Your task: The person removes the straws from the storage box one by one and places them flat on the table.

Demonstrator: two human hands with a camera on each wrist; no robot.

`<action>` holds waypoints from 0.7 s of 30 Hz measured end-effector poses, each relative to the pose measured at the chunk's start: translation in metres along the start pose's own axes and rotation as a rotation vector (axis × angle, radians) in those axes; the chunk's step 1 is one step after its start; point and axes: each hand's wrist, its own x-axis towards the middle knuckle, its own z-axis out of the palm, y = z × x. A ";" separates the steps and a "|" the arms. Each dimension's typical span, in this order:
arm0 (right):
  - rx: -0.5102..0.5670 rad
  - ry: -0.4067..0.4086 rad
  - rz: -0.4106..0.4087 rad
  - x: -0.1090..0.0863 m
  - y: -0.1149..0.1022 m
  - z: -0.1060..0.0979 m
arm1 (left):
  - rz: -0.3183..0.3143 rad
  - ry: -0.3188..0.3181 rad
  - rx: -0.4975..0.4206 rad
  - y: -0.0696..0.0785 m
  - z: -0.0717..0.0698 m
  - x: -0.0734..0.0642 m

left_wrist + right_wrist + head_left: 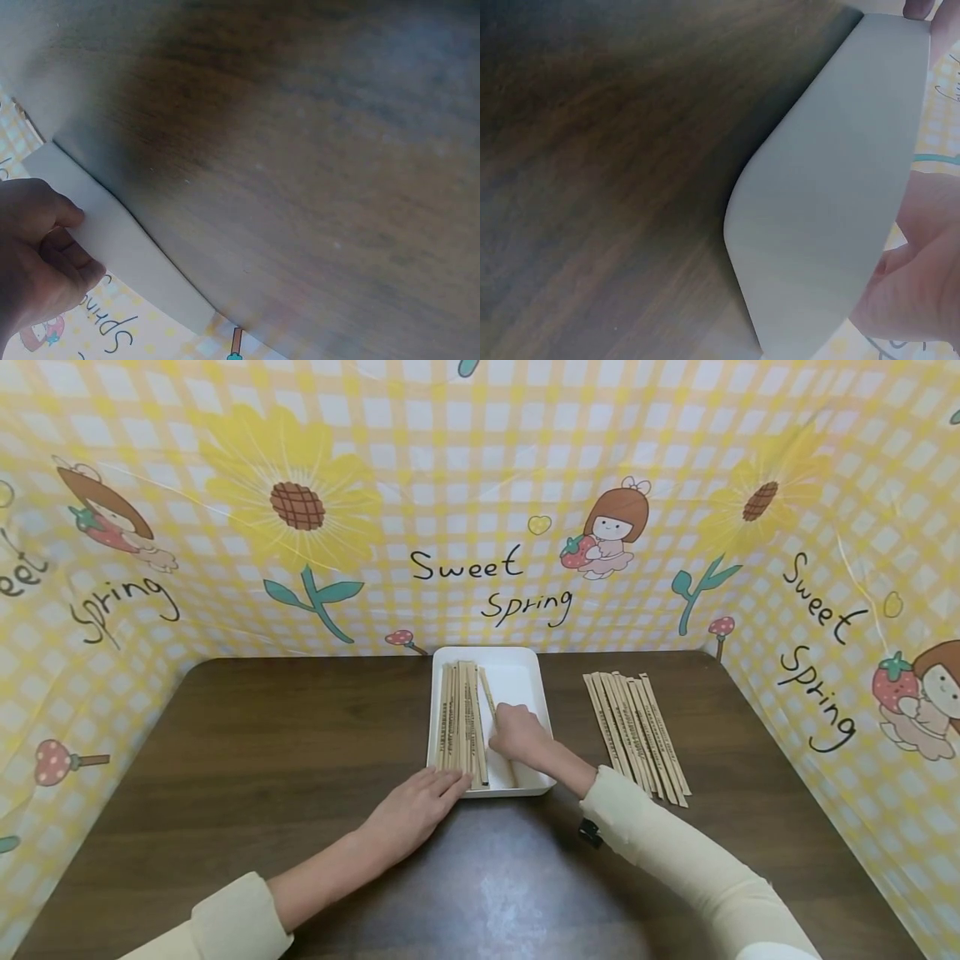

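Note:
In the head view, a white tray (pixel 491 792) holds a row of slim brown paper-wrapped sticks (pixel 459 718) in its left half, lying lengthwise with print on them. My left hand (pixel 412 810) grips the tray's front-left edge; its fingertips lie over the rim by the sticks' near ends. Inside the tray, my right hand (pixel 521 732) pinches a single wrapped stick (pixel 487 689), set slightly apart to the right of the row. The right wrist view shows the right hand (pixel 922 277) curled above the tray rim, its fingertips hidden.
Right of the tray, a loose group of similar wrapped sticks (pixel 637 735) lies slanted on the dark wooden table (pixel 300 718). A yellow checked cloth (pixel 480 468) with printed flowers and figures stands around the back and both sides. The tray's far end is close to the back cloth.

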 end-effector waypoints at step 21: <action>0.165 0.023 0.084 -0.016 0.030 -0.060 | -0.011 -0.021 -0.017 0.000 -0.001 0.001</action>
